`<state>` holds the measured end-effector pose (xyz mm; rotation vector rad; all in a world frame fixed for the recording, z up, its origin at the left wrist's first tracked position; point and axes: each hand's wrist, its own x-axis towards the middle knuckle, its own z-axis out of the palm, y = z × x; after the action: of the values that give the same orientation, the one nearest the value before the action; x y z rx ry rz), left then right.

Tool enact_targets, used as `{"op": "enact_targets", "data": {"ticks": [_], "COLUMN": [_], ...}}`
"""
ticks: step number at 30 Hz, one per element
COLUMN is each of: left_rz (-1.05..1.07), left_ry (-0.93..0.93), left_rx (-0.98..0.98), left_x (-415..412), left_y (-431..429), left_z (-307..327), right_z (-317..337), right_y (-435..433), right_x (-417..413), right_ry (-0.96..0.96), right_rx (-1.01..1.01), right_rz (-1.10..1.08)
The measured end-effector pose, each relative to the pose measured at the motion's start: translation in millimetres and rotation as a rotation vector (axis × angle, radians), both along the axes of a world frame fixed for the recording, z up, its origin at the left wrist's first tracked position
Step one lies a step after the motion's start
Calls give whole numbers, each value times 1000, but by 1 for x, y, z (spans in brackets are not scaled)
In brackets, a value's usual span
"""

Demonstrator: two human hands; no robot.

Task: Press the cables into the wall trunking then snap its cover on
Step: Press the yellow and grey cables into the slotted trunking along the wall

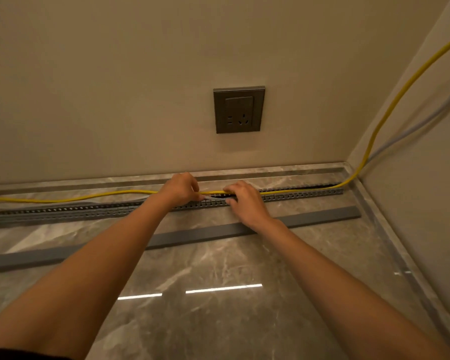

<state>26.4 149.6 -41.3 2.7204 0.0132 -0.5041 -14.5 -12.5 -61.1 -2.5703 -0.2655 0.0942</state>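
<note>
A grey slotted trunking (304,195) runs along the floor by the wall. A yellow cable (63,198) lies beside it on the left, enters the channel under my hands and sits inside it to the right, then climbs the right wall. A grey cable (411,127) also hangs down the right wall. My left hand (178,189) pinches the yellow cable over the trunking. My right hand (244,201) rests close beside it, fingers curled on the cable and the trunking's edge. The flat grey cover (192,234) lies loose on the floor in front, under my forearms.
A dark grey wall socket (239,109) sits above my hands. The floor (218,320) is glossy grey marble with a matching skirting (296,170). The side wall (426,203) closes the corner on the right.
</note>
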Motion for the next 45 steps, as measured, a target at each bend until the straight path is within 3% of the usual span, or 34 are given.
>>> {"op": "enact_targets", "data": {"ticks": [12, 22, 28, 36, 41, 45], "left_rz": [-94, -179, -286, -465, -463, -455], "left_ry": [270, -102, -289, -334, -365, -351], "left_rx": [-134, 99, 193, 429, 475, 478], "left_x": [18, -4, -20, -22, -28, -33], "left_y": [27, 17, 16, 13, 16, 14], "left_z": [9, 6, 4, 10, 6, 4], "right_z": [-5, -4, -4, -9, -15, -11], "right_y": [28, 27, 28, 30, 34, 32], "right_x": [15, 15, 13, 6, -4, -8], "right_ry": [176, 208, 151, 53, -153, -185], "right_rx": [125, 226, 170, 123, -38, -88], "right_rz": [-214, -248, -191, -198, -221, -178]}}
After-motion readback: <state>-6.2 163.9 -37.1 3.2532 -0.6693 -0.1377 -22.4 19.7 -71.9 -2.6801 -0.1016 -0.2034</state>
